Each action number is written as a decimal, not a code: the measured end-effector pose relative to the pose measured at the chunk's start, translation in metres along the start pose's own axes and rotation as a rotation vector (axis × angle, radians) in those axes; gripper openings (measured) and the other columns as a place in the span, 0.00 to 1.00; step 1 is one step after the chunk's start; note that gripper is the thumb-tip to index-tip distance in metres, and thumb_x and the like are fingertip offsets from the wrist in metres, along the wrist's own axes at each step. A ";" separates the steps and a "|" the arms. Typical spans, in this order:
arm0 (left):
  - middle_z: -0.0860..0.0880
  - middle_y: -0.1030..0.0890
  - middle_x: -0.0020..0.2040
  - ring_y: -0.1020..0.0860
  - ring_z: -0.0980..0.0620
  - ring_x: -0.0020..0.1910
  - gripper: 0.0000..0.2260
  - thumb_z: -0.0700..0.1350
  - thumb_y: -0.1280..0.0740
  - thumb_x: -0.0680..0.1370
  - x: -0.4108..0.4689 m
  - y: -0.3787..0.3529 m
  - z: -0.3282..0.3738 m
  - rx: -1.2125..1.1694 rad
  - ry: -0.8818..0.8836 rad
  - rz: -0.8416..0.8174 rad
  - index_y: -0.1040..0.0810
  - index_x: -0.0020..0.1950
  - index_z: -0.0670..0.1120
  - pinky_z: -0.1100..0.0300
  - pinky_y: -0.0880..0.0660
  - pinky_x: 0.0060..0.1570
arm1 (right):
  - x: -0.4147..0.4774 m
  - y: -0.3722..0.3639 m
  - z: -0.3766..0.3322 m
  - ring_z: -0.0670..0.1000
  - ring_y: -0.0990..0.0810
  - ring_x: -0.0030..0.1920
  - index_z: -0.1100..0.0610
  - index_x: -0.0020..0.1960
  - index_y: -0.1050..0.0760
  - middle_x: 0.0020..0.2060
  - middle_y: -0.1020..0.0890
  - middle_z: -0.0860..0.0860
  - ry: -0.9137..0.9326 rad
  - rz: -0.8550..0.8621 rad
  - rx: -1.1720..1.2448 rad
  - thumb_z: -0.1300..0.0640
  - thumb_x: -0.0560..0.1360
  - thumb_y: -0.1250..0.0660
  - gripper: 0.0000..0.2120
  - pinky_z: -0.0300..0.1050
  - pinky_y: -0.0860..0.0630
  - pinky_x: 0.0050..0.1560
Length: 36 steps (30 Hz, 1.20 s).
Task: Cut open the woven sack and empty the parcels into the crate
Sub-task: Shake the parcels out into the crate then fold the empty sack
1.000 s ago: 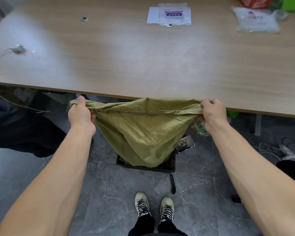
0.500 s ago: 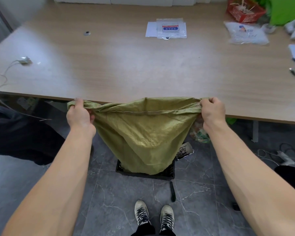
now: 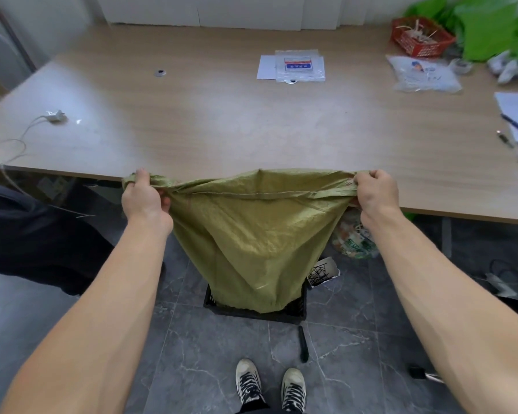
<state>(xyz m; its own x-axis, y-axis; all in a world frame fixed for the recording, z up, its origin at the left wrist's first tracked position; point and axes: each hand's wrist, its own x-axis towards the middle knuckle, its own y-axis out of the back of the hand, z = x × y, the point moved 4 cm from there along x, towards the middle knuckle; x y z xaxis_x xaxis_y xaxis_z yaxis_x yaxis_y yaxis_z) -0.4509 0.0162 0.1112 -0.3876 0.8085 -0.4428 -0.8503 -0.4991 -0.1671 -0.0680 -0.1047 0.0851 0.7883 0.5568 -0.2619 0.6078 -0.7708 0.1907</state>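
head view: left hand (image 3: 144,198) and right hand (image 3: 376,194) each fisted on a top corner of the green woven sack (image 3: 251,234) — stretched taut at the bench (image 3: 222,121) edge, bottom end hanging into the black crate (image 3: 296,312) on the floor.

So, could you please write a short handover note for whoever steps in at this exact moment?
Left hand: gripping the sack's left top corner.
Right hand: gripping the right top corner.
Sack: held stretched between the hands at the table edge, hanging with its lower end inside the black crate on the floor.
Done: sack looks limp, probably mostly emptied; parcels are hidden by the sack, so this cannot be confirmed.
Left: shake out any remainder, lift the sack clear, check the crate.
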 end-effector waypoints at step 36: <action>0.48 0.20 0.51 0.20 0.52 0.45 0.14 0.54 0.38 0.81 -0.022 -0.035 0.076 -0.177 -0.158 -0.182 0.24 0.60 0.47 0.62 0.23 0.39 | 0.003 -0.002 -0.080 0.53 0.30 0.40 0.54 0.37 0.30 0.34 0.28 0.51 0.141 -0.065 0.191 0.60 0.67 0.38 0.02 0.49 0.31 0.40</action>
<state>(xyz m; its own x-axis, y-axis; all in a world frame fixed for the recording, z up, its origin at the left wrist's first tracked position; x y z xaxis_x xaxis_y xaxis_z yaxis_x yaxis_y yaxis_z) -0.4394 0.0400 0.1933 -0.2965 0.9215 -0.2510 -0.8410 -0.3765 -0.3885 -0.0591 -0.0765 0.1597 0.7619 0.6344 -0.1307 0.6391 -0.7691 -0.0079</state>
